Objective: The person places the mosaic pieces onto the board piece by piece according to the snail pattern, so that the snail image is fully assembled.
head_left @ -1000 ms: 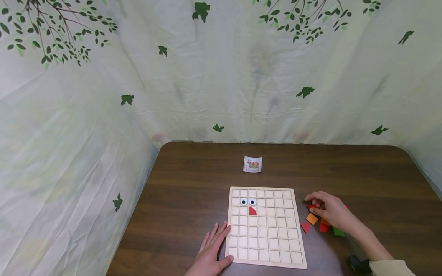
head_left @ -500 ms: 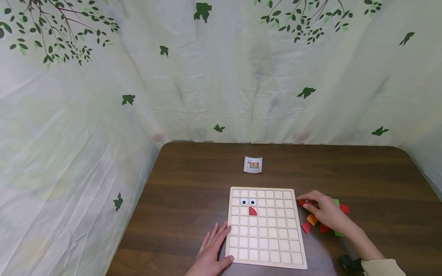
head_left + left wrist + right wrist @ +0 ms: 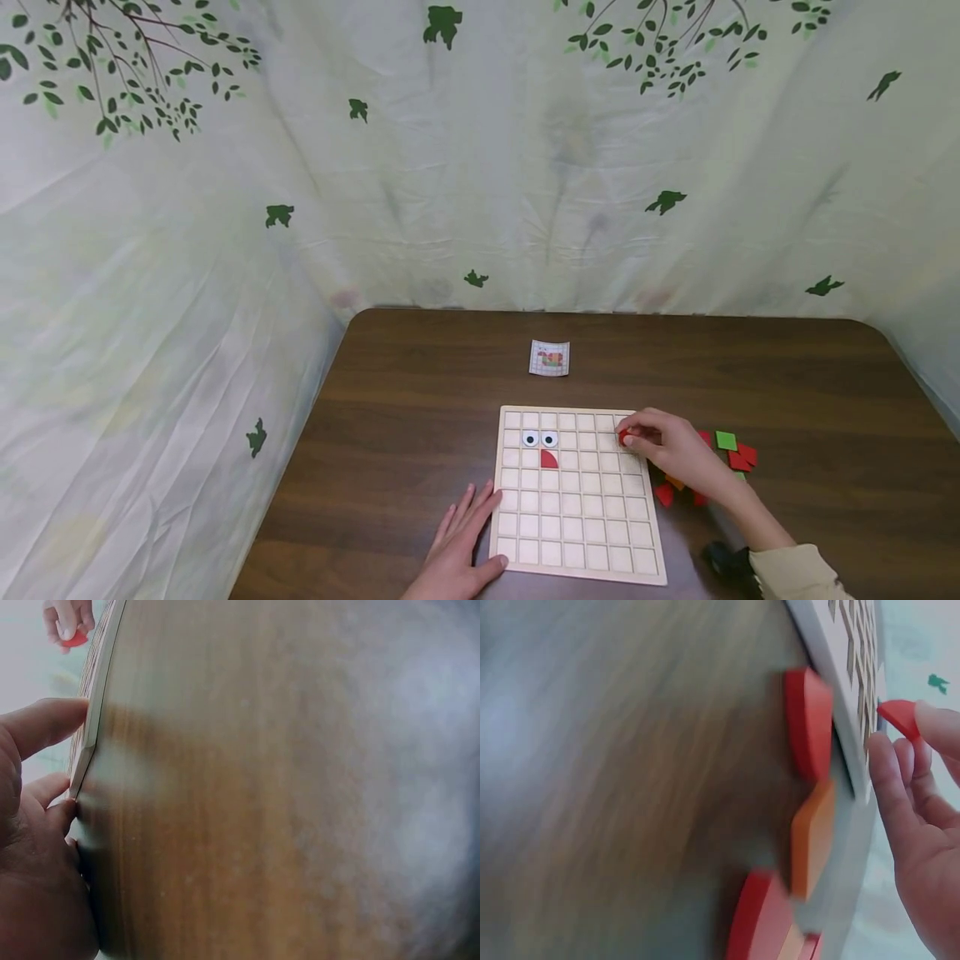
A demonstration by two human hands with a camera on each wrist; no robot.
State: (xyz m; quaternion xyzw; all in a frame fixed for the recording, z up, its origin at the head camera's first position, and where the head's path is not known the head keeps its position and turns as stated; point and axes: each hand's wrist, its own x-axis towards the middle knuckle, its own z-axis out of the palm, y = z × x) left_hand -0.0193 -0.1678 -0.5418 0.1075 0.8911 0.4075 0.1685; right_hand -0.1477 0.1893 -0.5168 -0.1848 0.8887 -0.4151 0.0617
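Note:
A pale wooden grid board [image 3: 577, 517] lies on the table, with two eye pieces [image 3: 540, 438] side by side and a red quarter-circle piece [image 3: 549, 459] just below the right eye. My left hand [image 3: 457, 546] rests at the board's left edge, fingers extended and thumb on its lower left corner. Over the board's upper right corner, my right hand [image 3: 678, 450] pinches a small red piece [image 3: 900, 716] between thumb and fingers; its full outline is partly hidden. In the left wrist view, the left thumb [image 3: 52, 724] touches the board's edge.
Several red, orange and green pieces lie right of the board, including a green square [image 3: 725, 440] and an orange piece [image 3: 814, 840], some hidden under the right forearm. A small printed picture card [image 3: 549, 358] lies behind the board. A patterned curtain [image 3: 480, 167] hangs beyond the table.
My right hand has picked the red piece out of the pile and carried it left, to above the board's upper right corner. The left hand stays at the board's edge.

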